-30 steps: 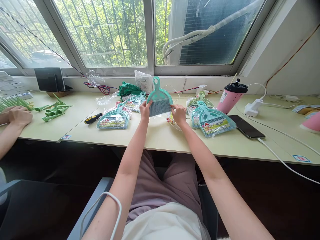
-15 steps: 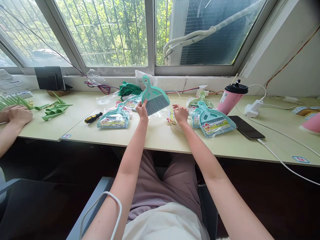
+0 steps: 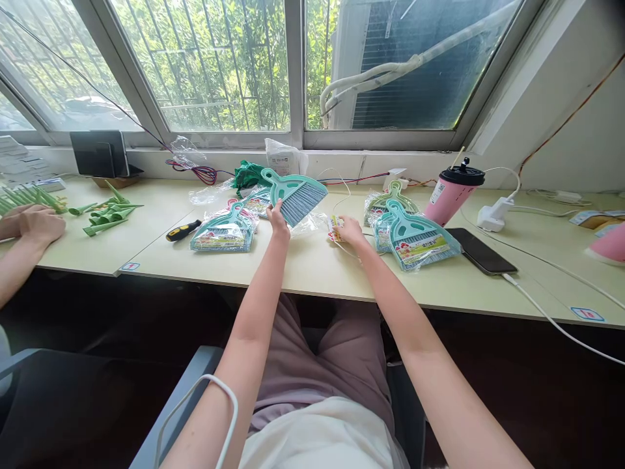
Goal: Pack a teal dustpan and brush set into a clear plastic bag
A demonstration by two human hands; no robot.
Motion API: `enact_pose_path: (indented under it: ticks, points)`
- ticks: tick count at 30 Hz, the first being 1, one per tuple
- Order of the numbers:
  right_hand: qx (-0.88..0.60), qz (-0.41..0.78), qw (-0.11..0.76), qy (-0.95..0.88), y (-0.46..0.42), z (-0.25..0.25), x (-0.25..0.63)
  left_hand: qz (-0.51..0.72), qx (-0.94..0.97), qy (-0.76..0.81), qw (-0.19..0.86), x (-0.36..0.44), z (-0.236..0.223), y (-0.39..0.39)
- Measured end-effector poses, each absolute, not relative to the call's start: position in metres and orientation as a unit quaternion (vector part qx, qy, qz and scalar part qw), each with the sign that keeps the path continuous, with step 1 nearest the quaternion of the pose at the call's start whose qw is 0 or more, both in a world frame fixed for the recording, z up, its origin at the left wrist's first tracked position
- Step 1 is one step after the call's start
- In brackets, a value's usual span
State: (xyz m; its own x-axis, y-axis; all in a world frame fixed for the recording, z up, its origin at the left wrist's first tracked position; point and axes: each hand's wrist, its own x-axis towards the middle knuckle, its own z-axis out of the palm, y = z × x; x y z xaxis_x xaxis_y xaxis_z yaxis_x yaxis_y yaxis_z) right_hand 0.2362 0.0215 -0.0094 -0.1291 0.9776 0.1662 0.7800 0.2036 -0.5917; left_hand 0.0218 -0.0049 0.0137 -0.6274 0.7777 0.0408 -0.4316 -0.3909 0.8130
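My left hand (image 3: 278,220) is closed on the lower left edge of a mint-green dustpan and brush set (image 3: 299,194), held up above the table with its grey bristles facing me. Farther right, my right hand (image 3: 349,229) has its fingertips on a small yellow and red printed label (image 3: 335,228) lying on the table; its fingers look pinched on the edge. Right of that hand lies a bagged dustpan and brush set (image 3: 420,236) with a similar label, overlapping others. More bagged sets (image 3: 222,229) lie to the left of my left hand.
A yellow and black screwdriver (image 3: 183,230) lies on the left. At right are a pink cup (image 3: 452,194), a phone (image 3: 481,250) on a white cable, and a charger (image 3: 497,215). Another person's hands (image 3: 41,223) rest beside green plastic pieces (image 3: 110,212) at far left.
The dustpan and brush set has tilted, its handle swinging left and down. My right hand has moved slightly down and left onto the label.
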Motion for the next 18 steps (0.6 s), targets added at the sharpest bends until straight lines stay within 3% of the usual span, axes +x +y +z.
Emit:
enact_pose_path:
  ticks: [6,12,18]
  points:
    - [-0.601,0.23,0.324,-0.693,0.021,-0.008,0.238,0.815,0.188,0.347,0.424,0.019,0.012,-0.007]
    - [-0.595,0.233,0.459,-0.617,0.023,0.004,0.238,0.809,0.179,0.337,0.448,0.018,0.014,-0.009]
    - [-0.567,0.295,0.527,-0.56,0.032,0.004,0.239,0.797,0.203,0.3,0.483,0.026,0.013,-0.009]
